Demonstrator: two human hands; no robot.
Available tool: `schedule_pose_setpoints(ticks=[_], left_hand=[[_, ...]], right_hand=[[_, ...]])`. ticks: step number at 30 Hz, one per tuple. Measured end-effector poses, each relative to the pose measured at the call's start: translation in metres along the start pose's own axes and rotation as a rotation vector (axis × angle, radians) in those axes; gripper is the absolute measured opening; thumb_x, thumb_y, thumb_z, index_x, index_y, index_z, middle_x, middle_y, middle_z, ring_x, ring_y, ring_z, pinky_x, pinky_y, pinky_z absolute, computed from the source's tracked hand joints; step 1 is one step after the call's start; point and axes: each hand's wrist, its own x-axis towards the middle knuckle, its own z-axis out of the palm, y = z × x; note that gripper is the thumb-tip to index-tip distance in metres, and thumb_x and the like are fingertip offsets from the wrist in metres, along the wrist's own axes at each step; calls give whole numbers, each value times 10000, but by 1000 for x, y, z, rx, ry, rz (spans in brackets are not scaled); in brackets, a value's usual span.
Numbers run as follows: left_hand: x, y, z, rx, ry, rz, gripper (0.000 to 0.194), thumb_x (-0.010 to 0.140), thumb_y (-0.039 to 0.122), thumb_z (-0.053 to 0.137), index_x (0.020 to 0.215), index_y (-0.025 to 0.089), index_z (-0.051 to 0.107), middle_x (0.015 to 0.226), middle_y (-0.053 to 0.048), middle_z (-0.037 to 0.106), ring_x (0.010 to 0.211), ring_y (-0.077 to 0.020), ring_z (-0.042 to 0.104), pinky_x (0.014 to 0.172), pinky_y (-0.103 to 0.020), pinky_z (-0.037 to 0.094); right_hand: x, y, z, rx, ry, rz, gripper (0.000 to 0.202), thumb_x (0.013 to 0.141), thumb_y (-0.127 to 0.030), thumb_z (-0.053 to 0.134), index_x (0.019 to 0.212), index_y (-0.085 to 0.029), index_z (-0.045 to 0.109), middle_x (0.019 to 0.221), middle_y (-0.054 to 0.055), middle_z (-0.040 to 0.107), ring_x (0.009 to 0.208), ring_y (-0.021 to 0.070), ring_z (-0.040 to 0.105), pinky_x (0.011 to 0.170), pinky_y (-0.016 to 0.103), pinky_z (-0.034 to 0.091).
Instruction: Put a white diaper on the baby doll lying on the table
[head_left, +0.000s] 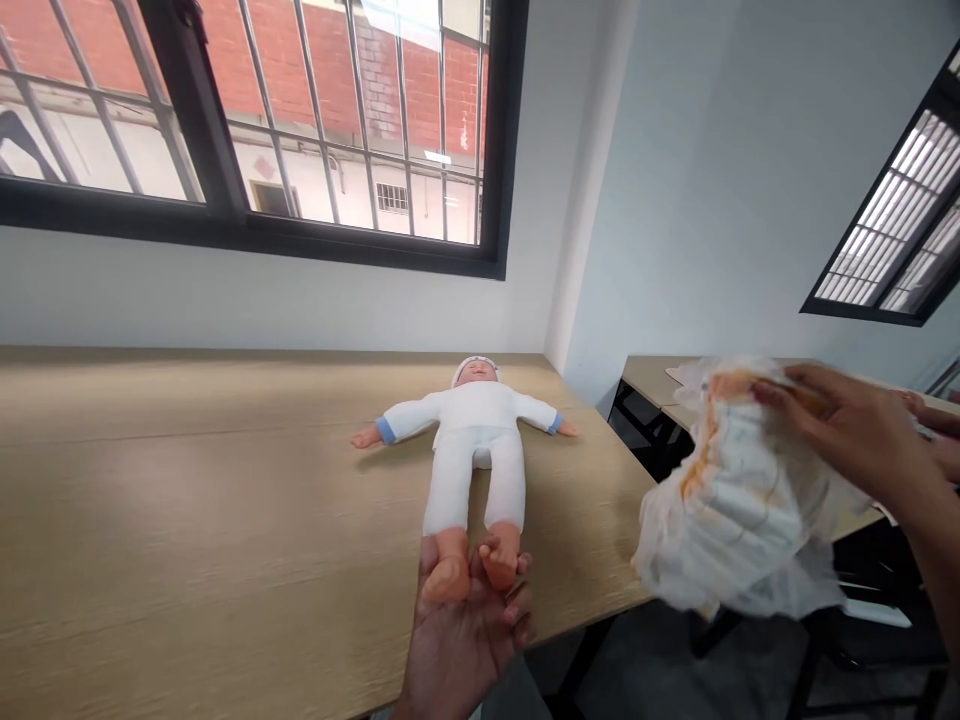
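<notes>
A baby doll in a white suit with blue cuffs and a white cap lies on its back, arms spread, feet toward me. My left hand is palm up under the doll's feet, its fingers curled round the ankles. Off the table's right side, my right hand pinches a white diaper with orange edging by its top. The diaper hangs down, blurred by motion, with thin translucent material around it.
The doll lies on a light wooden table against the wall, below a barred window. A second table stands at the right, with a dark chair near it. Part of another person's hand shows at the right edge.
</notes>
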Motion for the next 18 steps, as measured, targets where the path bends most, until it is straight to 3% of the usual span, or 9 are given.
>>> schedule_pose_setpoints(ticks=[2, 4, 7, 10, 13, 15, 18], left_hand=[[-1, 3, 5, -2, -15, -29, 277, 781, 498, 611, 822, 223, 604, 880, -27, 616, 581, -128, 469, 584, -287, 382], [-1, 8, 12, 0, -29, -37, 317, 803, 530, 565, 840, 218, 603, 884, -39, 612, 592, -134, 467, 601, -292, 382], [3, 16, 27, 23, -75, -45, 390, 822, 583, 490, 891, 215, 598, 892, -55, 597, 604, -146, 466, 613, -303, 381], [8, 27, 45, 68, -117, -54, 420, 828, 602, 442, 918, 221, 593, 896, -61, 581, 617, -157, 470, 624, -313, 384], [12, 39, 65, 120, -129, -52, 390, 844, 559, 421, 926, 214, 586, 888, -64, 563, 632, -160, 471, 647, -319, 391], [15, 47, 77, 159, -146, -45, 350, 848, 506, 423, 945, 206, 577, 894, -69, 557, 643, -163, 473, 655, -321, 396], [19, 59, 95, 230, -187, -40, 293, 832, 423, 440, 959, 191, 565, 899, -78, 554, 668, -174, 484, 670, -328, 409]], right_hand=[[9, -8, -9, -99, 124, -60, 610, 867, -677, 334, 964, -174, 665, 891, 149, 682, 818, 243, 626, 667, 361, 416], [0, -25, -7, -67, 184, -136, 407, 928, -506, 404, 956, -185, 652, 860, 132, 668, 788, 211, 607, 657, 328, 396], [-44, -62, 24, 98, 161, -358, 214, 928, -299, 479, 863, -173, 639, 729, 78, 637, 645, 168, 562, 592, 293, 371], [-109, -105, 75, 280, -49, -562, 188, 907, -138, 463, 979, -187, 629, 805, 57, 664, 700, 169, 590, 668, 294, 404], [-165, -140, 112, 367, -279, -616, 177, 871, -131, 514, 991, -200, 626, 775, 38, 661, 646, 172, 579, 636, 304, 409], [-182, -152, 117, 422, -422, -528, 145, 817, -282, 643, 950, -224, 640, 805, 31, 668, 693, 193, 600, 644, 310, 426], [-173, -149, 105, 567, -634, -362, 325, 790, -483, 647, 1007, -241, 651, 930, 49, 683, 850, 224, 625, 762, 337, 466]])
